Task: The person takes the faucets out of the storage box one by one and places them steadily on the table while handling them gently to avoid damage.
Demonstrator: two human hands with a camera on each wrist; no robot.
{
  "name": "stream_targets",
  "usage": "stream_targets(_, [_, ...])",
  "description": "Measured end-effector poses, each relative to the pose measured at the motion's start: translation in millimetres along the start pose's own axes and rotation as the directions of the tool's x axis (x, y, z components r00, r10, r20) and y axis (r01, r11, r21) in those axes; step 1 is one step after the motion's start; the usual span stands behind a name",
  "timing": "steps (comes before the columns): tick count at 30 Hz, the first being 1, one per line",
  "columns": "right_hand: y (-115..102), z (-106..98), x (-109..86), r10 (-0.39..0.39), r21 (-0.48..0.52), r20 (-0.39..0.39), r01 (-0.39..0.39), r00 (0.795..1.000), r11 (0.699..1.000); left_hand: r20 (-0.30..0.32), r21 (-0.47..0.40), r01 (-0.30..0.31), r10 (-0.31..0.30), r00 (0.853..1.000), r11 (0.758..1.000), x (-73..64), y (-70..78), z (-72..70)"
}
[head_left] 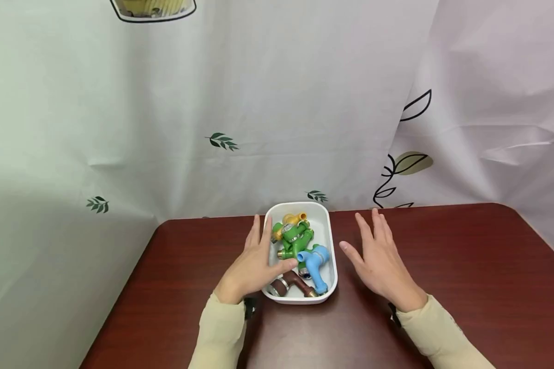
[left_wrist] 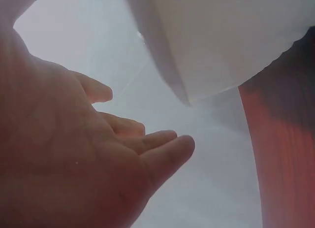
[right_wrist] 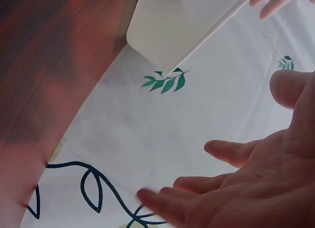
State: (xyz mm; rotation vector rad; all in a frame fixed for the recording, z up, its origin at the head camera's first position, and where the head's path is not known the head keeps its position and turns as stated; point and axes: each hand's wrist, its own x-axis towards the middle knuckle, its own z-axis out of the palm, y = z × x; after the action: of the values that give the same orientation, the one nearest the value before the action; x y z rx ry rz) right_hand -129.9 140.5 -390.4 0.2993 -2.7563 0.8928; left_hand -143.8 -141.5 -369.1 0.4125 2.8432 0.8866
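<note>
A white plastic tray [head_left: 322,230] stands near the table's far edge with several coloured plastic taps in it. A light blue tap [head_left: 315,266] lies at its right, over green taps [head_left: 295,233]. A brown tap [head_left: 297,281] with a threaded brass end is at the near end, and a yellow one [head_left: 295,218] at the far end. My left hand [head_left: 251,266] hovers at the tray's left side, its fingers straight and thumb overlapping the tray in this view. Apart from the tray on the right is my right hand [head_left: 382,264], fingers spread. Neither palm holds anything.
The dark red wooden table [head_left: 466,266] reaches out on both sides of the tray. Behind it hangs a pale curtain [head_left: 277,102] printed with leaves, close to the table's far edge. A strap is on each wrist.
</note>
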Motion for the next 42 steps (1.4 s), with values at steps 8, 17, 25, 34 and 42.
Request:
stream_targets(8, [-6.0, 5.3, 1.8, -0.016, 0.016, 0.055, 0.015, 0.998, 1.000, 0.033, -0.025, -0.008, 0.009, 0.999, 1.000, -2.9, -0.4, 3.2])
stream_targets(17, [-8.8, 6.5, 2.1, -0.061, 0.030, 0.064, 0.059, 0.996, 0.998, 0.063, -0.004, -0.013, 0.013, 0.998, 1.000, -5.4, -1.7, 11.0])
stream_targets(25, [-11.1, 13.1, 0.6, -0.131, 0.043, 0.075, 0.128, 0.989, 0.991, 0.095, 0.004, -0.035, 0.034, 0.995, 0.999, -8.5, -3.4, 17.2])
stream_targets(34, [-15.5, 19.4, 1.4, -0.190, 0.050, 0.089, 0.186, 0.978, 0.981, 0.091, 0.013, -0.033, 0.031, 0.995, 0.999, -9.5, -5.2, 22.8])
stream_targets(42, [-19.0, 23.9, 4.8, -0.229, 0.049, 0.113, 0.225, 0.967, 0.973, 0.103, 0.012, -0.030, 0.028, 0.994, 0.999, -10.1, -6.4, 24.4])
